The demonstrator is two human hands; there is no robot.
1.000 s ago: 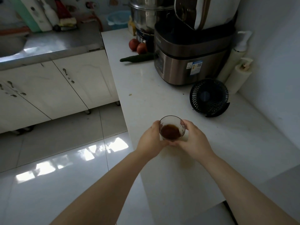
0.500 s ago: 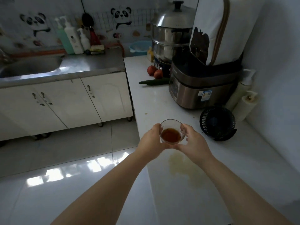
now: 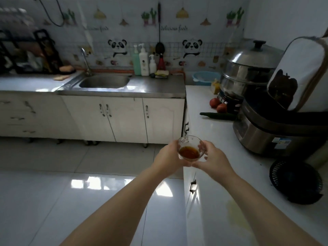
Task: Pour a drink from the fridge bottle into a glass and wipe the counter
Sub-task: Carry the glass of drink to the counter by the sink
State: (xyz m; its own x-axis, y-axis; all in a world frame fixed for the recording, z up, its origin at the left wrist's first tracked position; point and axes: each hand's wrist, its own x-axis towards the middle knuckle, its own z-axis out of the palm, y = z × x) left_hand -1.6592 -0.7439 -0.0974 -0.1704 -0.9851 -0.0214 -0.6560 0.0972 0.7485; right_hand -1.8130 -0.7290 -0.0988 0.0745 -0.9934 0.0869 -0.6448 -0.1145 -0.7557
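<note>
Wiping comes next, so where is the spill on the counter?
Head view, lower right: a yellowish stain on the white counter near its floor-side edge, just left of the right forearm.

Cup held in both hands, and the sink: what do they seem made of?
Cup: clear glass, seemingly; the dark drink shows through its wall. Sink: brushed metal, likely stainless steel; grey sheen with soft reflections along basin and rim.

We saw a steel sink [image 3: 104, 82], three pump bottles [image 3: 144, 63] beside it, two tomatoes [image 3: 221, 107] near a cucumber [image 3: 216, 115], and a black fan [image 3: 294, 181] beside the cooker [image 3: 266, 135].
</note>
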